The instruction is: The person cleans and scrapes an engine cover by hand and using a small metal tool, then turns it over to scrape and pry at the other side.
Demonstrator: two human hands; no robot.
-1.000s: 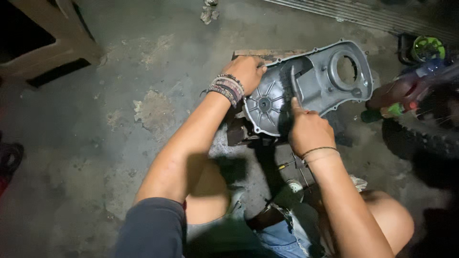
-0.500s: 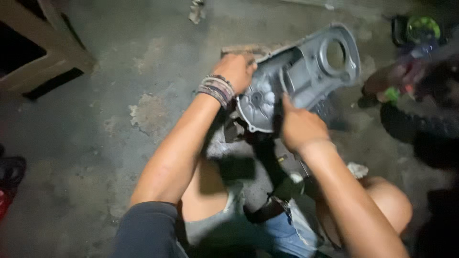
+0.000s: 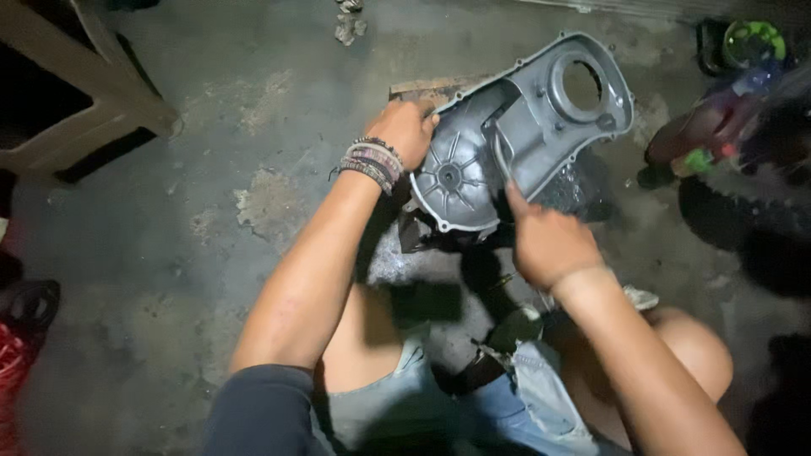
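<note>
Grey cast-metal engine cover, ribbed round end and large circular opening, was tilted inner face up, raised above the stained concrete floor.

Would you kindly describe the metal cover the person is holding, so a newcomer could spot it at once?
Start from the grey concrete floor and go to its upper middle, just past the person's knees. There the left hand and right hand grip a grey cast-metal engine cover. Unlike the dark tyre beside it, it has a large round hole and a ribbed, spoked dome.
</note>
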